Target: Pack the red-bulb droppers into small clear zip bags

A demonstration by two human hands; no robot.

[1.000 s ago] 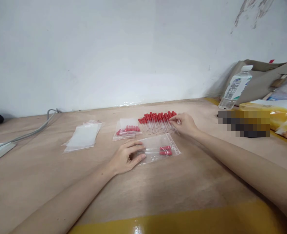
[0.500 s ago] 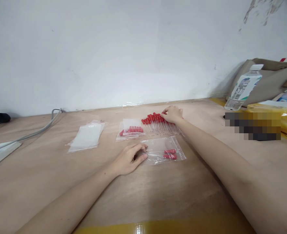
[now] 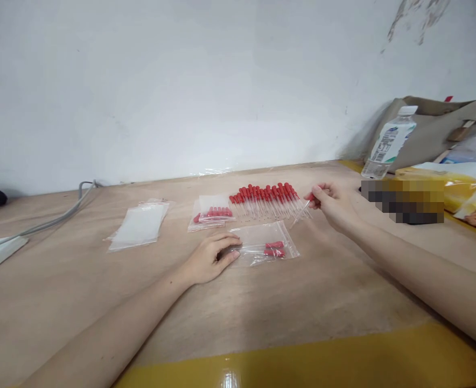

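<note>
Right hand (image 3: 326,200): pinching with thumb and finger, other fingers curling in, having hold of one dropper (image 3: 302,211).
Held dropper: pointing its thin clear stem down and left, near the right end of the row of droppers (image 3: 267,198); being gripped by the red top, probably for leaving the stem free.
Left hand (image 3: 214,258): curling loosely, leaving a gap between thumb and fingers, touching the left edge of the clear bag (image 3: 256,233); likely stopping it from slipping, but not showing well enough for telling pinching from pressing.
Clear bag: lying flat on the table (image 3: 181,328) between the hands, facing its zip end right, maybe for easy reaching from that side; holding two droppers (image 3: 275,245), with red tops near the zip end.
Row: lying just behind the clear bag, pointing red tops toward the wall (image 3: 205,108) and stems toward the near side, maybe for easy picking by the tops.
Packed bags (image 3: 209,201): lying left of the row, overlapping, showing red tops through the plastic, maybe sitting there for leaving working room.
Flat bags (image 3: 139,225): lying farther left in a loose pile, probably for easy grabbing.
Bottle (image 3: 390,141): standing far right by the cloth bag (image 3: 427,132), well apart from the droppers.
</note>
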